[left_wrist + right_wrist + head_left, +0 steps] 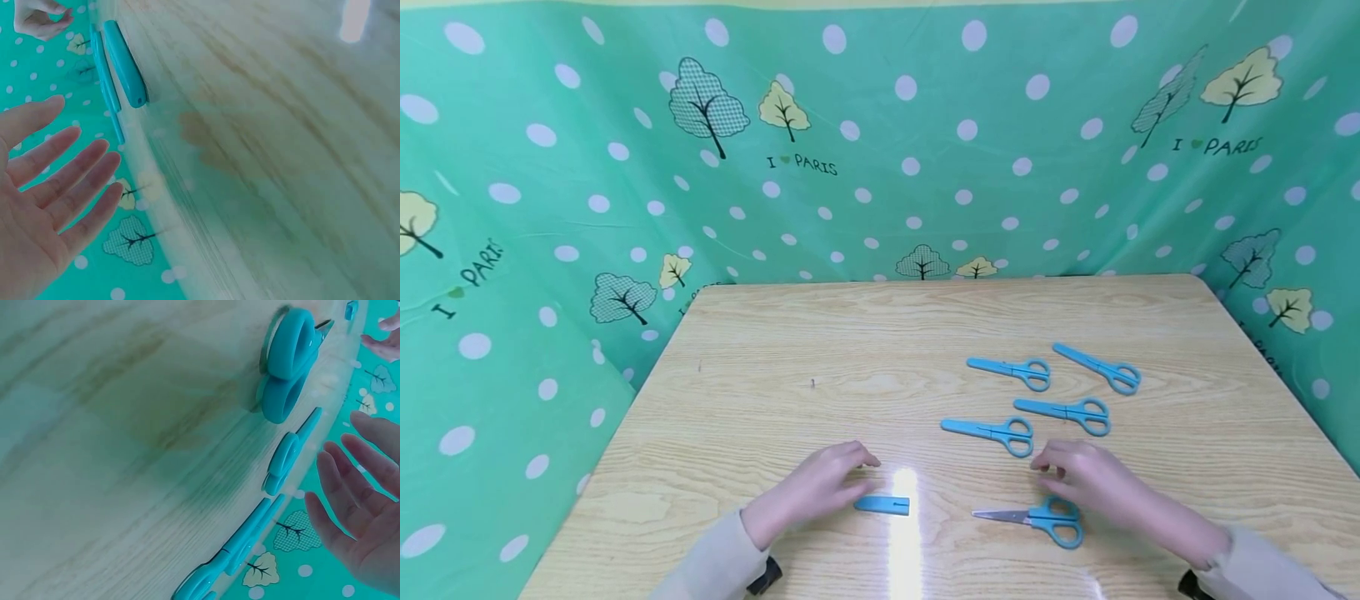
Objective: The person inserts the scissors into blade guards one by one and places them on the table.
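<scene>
My left hand (825, 485) hovers with loose fingers by a blue scissors cover (883, 505), which lies on the table by itself. In the left wrist view the left hand's fingers (81, 169) are spread and hold nothing. To the right lies an uncovered pair of blue-handled scissors (1037, 518), its bare metal blades pointing left toward the cover. My right hand (1090, 479) is just above those scissors' handles, holding nothing; the right wrist view shows its fingers (359, 481) extended, apart from the scissors.
Several blue scissors with covers on their blades lie farther back on the wooden table (737, 433), among them one pair (992, 431) just beyond the right hand. A green dotted cloth (880, 108) hangs behind the table and at its sides.
</scene>
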Demonstrator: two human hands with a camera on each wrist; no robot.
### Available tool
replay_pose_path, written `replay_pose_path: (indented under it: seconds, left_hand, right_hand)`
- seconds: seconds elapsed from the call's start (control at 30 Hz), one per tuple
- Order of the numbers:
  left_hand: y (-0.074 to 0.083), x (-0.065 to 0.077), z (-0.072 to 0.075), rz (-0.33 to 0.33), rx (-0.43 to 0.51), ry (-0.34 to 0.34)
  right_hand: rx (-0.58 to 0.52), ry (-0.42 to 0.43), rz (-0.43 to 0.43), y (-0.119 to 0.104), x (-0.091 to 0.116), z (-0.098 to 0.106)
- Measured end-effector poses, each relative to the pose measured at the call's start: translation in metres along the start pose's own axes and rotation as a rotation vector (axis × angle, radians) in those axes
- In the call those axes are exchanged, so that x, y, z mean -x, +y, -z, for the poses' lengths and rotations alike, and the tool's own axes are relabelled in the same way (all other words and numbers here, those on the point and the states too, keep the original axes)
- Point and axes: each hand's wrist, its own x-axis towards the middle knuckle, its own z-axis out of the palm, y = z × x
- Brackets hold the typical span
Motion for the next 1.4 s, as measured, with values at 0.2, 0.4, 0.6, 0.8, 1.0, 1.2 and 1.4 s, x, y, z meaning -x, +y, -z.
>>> replay_pose_path:
  seconds: [0.2,0.4,0.6,0.8,1.0,1.2,1.4]
  left_hand:
    - [0.001,0.0,-0.004,-0.037,-0.004,-0.005]
    - [0.002,0.0,-0.007,-0.046,0.004,-0.04]
    - [0.002,-0.001,-0.01,-0.041,0.012,-0.078]
    - [0.002,-0.002,-0.011,-0.029,-0.001,-0.109]
    - [0.002,-0.002,-0.011,-0.021,-0.003,-0.118]
    - [0.002,-0.002,-0.013,-0.031,-0.005,-0.119]
    - [0.003,-0.003,-0.014,-0.02,-0.029,-0.119]
  right_hand:
    - [-0.025,-0.055,-0.037,-0.003,0.007,0.0]
    - [-0.04,-0.084,-0.035,-0.003,0.013,0.0]
    - [-0.076,-0.113,-0.025,-0.002,0.017,-0.001]
    - [-0.081,-0.157,-0.056,-0.002,0.019,-0.002]
    - [-0.112,-0.183,-0.062,-0.001,0.022,-0.004]
    - [-0.126,-0.174,-0.033,0.001,0.022,-0.006]
    - [-0.112,-0.217,-0.075,-0.001,0.021,-0.006]
